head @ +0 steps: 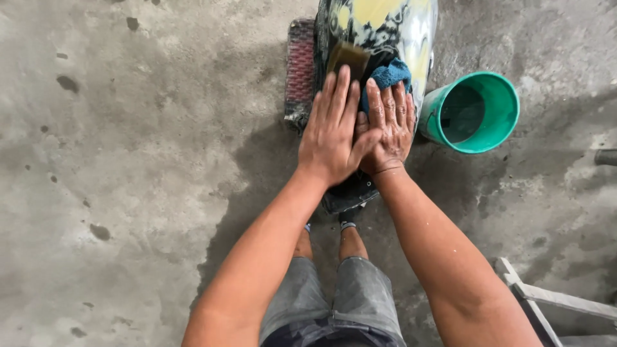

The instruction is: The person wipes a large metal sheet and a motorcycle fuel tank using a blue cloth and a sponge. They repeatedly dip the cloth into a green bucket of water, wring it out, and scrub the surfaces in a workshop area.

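Observation:
A glossy curved panel [392,29], yellow, white and black, lies on the concrete floor at top centre. My left hand [331,132] lies flat on it, fingers together, pressing a dark brownish rectangular sheet [347,59] that sticks out past the fingertips. Beside it, my right hand [389,125] presses flat on a blue cloth [389,75] on the same panel. My left thumb overlaps the edge of my right hand. Both hands look wet.
A green bucket [508,119] holding water stands just right of the panel. A reddish woven mat [299,71] lies under the panel's left side. The floor around is damp. A grey metal frame [553,299] sits at lower right. My knees in grey shorts are at bottom centre.

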